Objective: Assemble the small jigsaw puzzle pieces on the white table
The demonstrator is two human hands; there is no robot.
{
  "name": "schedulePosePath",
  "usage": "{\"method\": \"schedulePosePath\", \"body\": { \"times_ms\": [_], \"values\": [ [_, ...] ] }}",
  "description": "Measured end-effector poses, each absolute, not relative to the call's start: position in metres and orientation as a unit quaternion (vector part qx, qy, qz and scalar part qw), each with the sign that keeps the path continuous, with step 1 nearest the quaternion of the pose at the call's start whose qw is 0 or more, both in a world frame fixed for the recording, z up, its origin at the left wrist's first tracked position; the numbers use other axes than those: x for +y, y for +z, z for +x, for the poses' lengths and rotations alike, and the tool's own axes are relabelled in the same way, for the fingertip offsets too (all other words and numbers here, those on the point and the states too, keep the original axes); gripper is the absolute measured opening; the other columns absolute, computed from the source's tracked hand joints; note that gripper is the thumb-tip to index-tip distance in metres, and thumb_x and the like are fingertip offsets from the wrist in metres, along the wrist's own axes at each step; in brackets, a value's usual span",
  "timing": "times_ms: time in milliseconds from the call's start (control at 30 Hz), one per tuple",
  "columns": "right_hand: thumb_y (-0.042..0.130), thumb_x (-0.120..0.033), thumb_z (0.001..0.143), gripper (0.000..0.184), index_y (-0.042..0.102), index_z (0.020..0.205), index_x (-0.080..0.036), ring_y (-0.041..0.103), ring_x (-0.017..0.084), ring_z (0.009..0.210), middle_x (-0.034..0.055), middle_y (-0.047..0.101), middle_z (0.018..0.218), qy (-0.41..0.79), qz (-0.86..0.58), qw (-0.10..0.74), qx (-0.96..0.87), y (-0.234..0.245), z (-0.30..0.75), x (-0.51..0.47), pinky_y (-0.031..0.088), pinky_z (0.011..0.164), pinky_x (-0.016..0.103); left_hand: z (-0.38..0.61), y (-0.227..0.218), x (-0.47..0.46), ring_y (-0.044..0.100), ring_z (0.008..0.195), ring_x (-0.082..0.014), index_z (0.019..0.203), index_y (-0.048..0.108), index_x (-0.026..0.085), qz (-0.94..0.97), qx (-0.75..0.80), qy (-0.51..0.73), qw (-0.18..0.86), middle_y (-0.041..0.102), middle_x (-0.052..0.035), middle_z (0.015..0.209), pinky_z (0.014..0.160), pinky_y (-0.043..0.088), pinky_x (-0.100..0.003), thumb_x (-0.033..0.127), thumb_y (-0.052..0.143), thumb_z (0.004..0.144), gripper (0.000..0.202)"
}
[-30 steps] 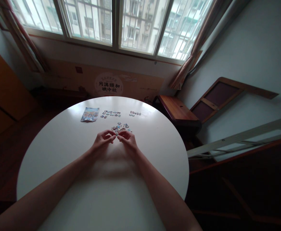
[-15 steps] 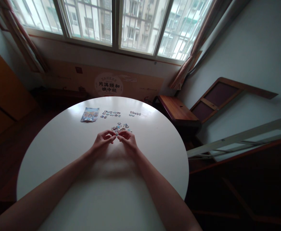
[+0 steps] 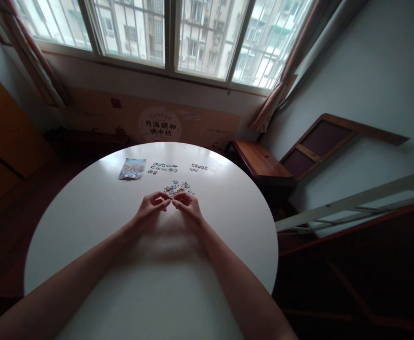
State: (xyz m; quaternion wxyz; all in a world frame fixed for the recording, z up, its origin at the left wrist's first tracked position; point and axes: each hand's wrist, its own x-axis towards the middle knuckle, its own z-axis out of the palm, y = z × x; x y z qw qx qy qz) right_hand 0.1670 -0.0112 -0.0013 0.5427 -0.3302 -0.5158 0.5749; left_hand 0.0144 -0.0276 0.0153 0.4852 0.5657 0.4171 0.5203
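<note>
Over the round white table (image 3: 86, 222) my left hand (image 3: 152, 206) and my right hand (image 3: 188, 204) meet fingertip to fingertip, both pinched on small puzzle pieces (image 3: 172, 200) held between them. Just beyond the fingers lies a loose heap of puzzle pieces (image 3: 178, 187). Farther back are two small groups of pieces, one at the middle (image 3: 162, 167) and one to its right (image 3: 199, 166). A small colourful picture card (image 3: 133, 168) lies flat at the back left.
A wooden bench (image 3: 260, 163) stands beyond the table's right edge, with framed boards (image 3: 320, 141) leaning on the wall. A printed cardboard panel (image 3: 160, 126) runs under the window. An orange cabinet (image 3: 1, 127) is at the left.
</note>
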Motion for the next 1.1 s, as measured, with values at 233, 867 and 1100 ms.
{"method": "schedulePosePath", "body": {
  "times_ms": [233,867,1100],
  "values": [
    [0.075,-0.036,0.062,0.025,0.063,0.075,-0.018,0.053,0.011,0.061,-0.0002,0.061,0.069,0.575,-0.331,0.534,-0.524,-0.0046,0.1674,-0.0098,0.042,0.055,0.023,0.0144,0.0169,-0.0280,0.053,0.058,-0.0116,0.078,0.066,0.014,0.559,0.413,0.519,0.497,0.060,-0.0022,0.066,0.055,0.045,-0.023,0.035,0.073,0.067,0.026],
    [0.075,-0.036,0.063,0.026,0.064,0.078,-0.018,0.056,0.011,0.063,0.0004,0.063,0.071,0.577,-0.333,0.531,-0.523,-0.0022,0.1663,-0.0118,0.043,0.059,0.024,0.0142,0.0150,-0.0280,0.053,0.059,-0.0111,0.078,0.065,0.013,0.544,0.417,0.534,0.494,0.060,-0.0021,0.068,0.055,0.045,-0.023,0.033,0.073,0.066,0.024],
    [0.075,-0.038,0.062,0.028,0.065,0.079,-0.018,0.057,0.012,0.065,0.0013,0.063,0.072,0.573,-0.335,0.537,-0.521,-0.0010,0.1660,-0.0126,0.045,0.059,0.024,0.0130,0.0112,-0.0257,0.052,0.057,-0.0102,0.077,0.064,0.014,0.534,0.426,0.555,0.475,0.061,-0.0025,0.070,0.054,0.045,-0.022,0.034,0.072,0.067,0.024]
  ]
}}
